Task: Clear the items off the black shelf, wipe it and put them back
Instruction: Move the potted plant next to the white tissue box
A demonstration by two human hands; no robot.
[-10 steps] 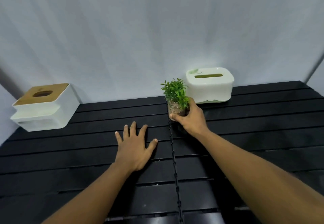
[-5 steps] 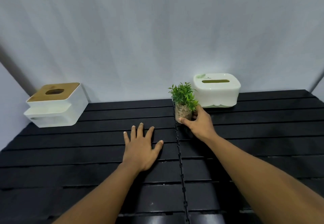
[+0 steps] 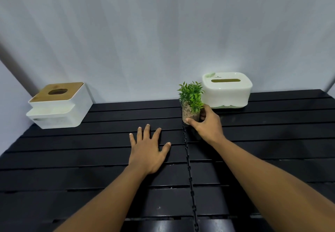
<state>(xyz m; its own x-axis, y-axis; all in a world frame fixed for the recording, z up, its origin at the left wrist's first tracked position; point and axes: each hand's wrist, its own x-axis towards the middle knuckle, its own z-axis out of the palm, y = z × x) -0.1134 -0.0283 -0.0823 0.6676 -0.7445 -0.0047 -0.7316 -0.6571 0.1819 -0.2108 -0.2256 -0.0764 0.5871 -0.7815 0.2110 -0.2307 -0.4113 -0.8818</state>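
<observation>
A small green plant [image 3: 191, 95] in a clear pot of pebbles stands near the back middle of the black slatted shelf [image 3: 72, 159]. My right hand [image 3: 208, 124] grips the pot from the right, thumb across its base, fingers round the back. My left hand [image 3: 147, 150] lies flat on the shelf with fingers spread, to the left of the centre seam. A white tissue box with a wooden lid [image 3: 58, 104] sits at the back left. At the back right, behind the plant, is a white and pale green tissue box [image 3: 226, 90].
A pale grey wall [image 3: 163, 32] rises directly behind the shelf, with side walls closing in at the far left and right. A linked seam [image 3: 189, 168] runs front to back down the shelf's middle.
My right hand has carried the plant a little farther back toward the pale green box. My left hand stays flat on the shelf. The view has tilted up slightly.
</observation>
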